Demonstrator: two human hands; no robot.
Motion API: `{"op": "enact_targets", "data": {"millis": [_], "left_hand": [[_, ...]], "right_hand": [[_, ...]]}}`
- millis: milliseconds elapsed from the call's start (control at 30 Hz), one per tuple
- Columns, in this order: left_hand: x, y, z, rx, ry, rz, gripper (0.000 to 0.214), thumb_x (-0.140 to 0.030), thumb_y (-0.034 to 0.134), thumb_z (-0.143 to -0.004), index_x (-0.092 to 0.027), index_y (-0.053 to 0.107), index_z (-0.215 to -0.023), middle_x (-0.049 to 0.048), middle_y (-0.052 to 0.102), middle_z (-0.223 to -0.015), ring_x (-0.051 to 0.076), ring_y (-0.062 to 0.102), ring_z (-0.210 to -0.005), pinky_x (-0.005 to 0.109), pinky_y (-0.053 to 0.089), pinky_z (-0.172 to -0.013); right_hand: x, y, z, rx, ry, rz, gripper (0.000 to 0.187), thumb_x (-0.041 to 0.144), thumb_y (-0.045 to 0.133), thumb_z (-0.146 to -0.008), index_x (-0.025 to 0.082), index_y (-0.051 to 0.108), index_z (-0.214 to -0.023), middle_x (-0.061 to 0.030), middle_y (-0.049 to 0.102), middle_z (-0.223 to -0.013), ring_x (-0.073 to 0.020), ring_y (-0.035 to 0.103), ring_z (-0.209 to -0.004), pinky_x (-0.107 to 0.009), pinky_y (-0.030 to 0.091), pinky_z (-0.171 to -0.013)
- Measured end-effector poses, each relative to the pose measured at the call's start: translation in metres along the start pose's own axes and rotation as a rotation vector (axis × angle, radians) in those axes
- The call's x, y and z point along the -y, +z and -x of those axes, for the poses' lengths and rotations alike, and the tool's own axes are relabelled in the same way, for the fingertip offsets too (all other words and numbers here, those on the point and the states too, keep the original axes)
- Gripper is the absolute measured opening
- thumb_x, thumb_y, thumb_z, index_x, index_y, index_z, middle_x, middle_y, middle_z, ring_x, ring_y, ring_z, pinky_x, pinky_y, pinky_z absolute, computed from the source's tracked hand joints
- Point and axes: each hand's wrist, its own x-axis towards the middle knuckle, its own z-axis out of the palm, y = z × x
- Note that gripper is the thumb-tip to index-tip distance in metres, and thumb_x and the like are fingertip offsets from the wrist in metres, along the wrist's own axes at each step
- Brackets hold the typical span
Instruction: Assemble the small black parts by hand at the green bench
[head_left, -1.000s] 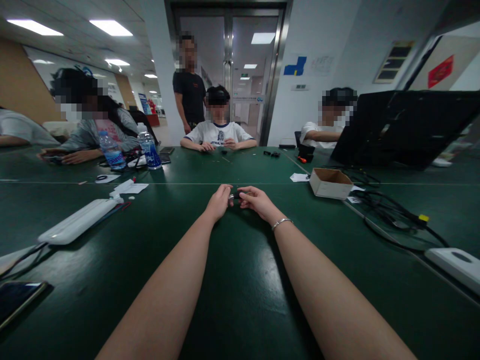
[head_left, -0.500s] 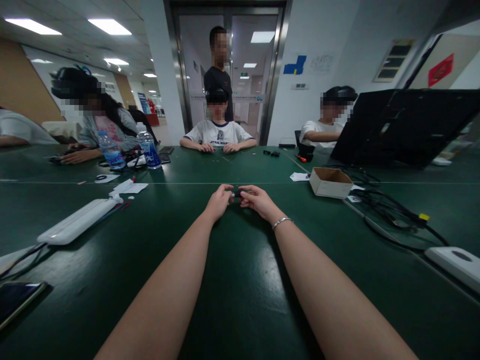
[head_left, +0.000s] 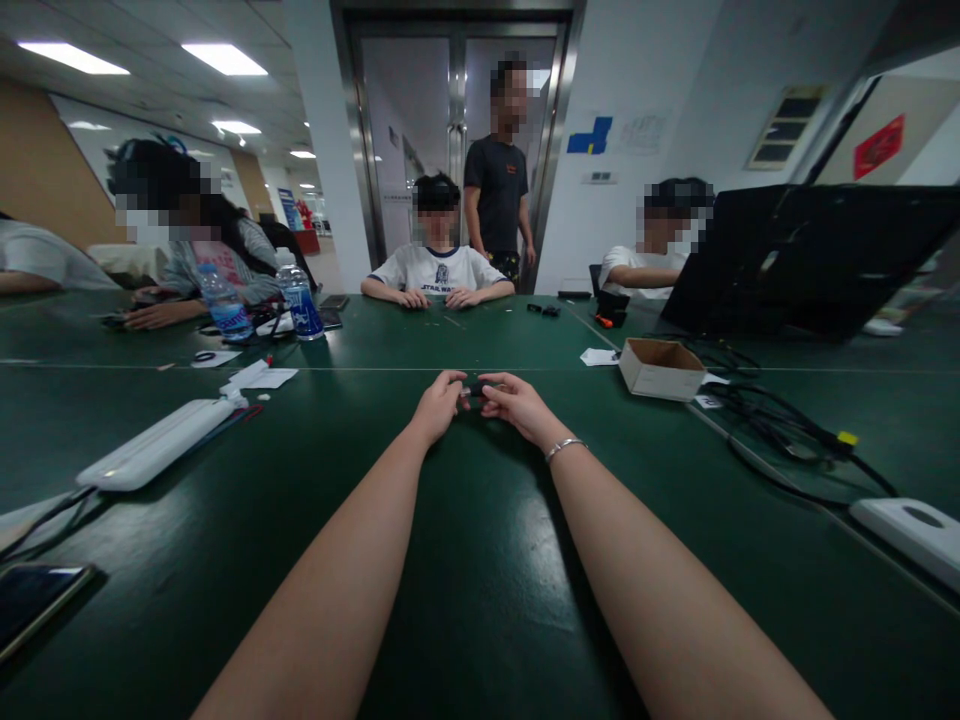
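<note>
Above the green table [head_left: 465, 560], both my hands meet at a small black stick with a silver end [head_left: 475, 389], shaped like a USB drive. Its silver end points left and is pinched by my left hand [head_left: 439, 405], fingertips closed around it. The black body is gripped between the thumb and fingers of my right hand [head_left: 519, 405], which has a silver bracelet [head_left: 566, 448] at the wrist. Fingers partly cover the stick, so its full shape is hidden.
A small open box [head_left: 661, 378] and tangled black cables [head_left: 795, 415] lie right. Left are a white power strip [head_left: 161, 445], a phone [head_left: 41, 600] and two water bottles [head_left: 301, 300]. A large black monitor [head_left: 810, 260] stands far right. Several people are around the table.
My hands and the black stick stay almost in place. Behind the table, the standing person has moved right, in front of the glass door.
</note>
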Motion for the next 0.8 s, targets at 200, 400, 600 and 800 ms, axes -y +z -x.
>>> {"op": "enact_targets", "data": {"millis": [200, 400, 600, 800], "left_hand": [[0.0019, 0.0016, -0.0010, -0.014, 0.044, 0.006, 0.027, -0.030, 0.052, -0.084, -0.018, 0.058, -0.107, 0.0006, 0.060, -0.072, 0.013, 0.054, -0.064, 0.023, 0.040, -0.060], [0.0022, 0.0016, -0.0009, -0.004, 0.047, -0.016, 0.025, -0.028, 0.051, -0.085, -0.018, 0.059, -0.106, 0.0009, 0.060, -0.071, 0.013, 0.056, -0.066, 0.023, 0.041, -0.061], [0.0018, 0.0023, -0.0009, 0.004, 0.046, -0.017, 0.026, -0.030, 0.045, -0.089, -0.017, 0.059, -0.106, 0.0006, 0.059, -0.071, 0.013, 0.054, -0.062, 0.024, 0.040, -0.059], [0.0011, 0.0018, -0.0010, -0.033, 0.084, -0.043, 0.024, -0.021, 0.054, -0.082, -0.018, 0.060, -0.106, 0.0016, 0.061, -0.081, 0.014, 0.058, -0.075, 0.026, 0.044, -0.070]], "right_hand": [[0.0007, 0.0000, 0.0006, 0.004, -0.003, -0.005, 0.021, 0.010, 0.070, -0.081, 0.016, 0.064, -0.100, -0.0014, 0.065, -0.074, -0.0099, 0.063, -0.054, -0.022, 0.057, -0.057], [0.0010, 0.0004, 0.0008, 0.009, -0.002, -0.004, 0.023, 0.011, 0.073, -0.079, 0.016, 0.063, -0.099, -0.0009, 0.065, -0.074, -0.0100, 0.063, -0.054, -0.022, 0.057, -0.057], [0.0003, 0.0005, 0.0004, 0.004, -0.004, -0.008, 0.022, 0.010, 0.071, -0.080, 0.016, 0.063, -0.100, -0.0007, 0.065, -0.073, -0.0101, 0.063, -0.054, -0.022, 0.057, -0.056], [0.0007, 0.0006, 0.0006, 0.002, 0.005, -0.010, 0.021, 0.008, 0.068, -0.081, 0.016, 0.064, -0.099, -0.0016, 0.066, -0.075, -0.0096, 0.063, -0.053, -0.022, 0.057, -0.057]]}}
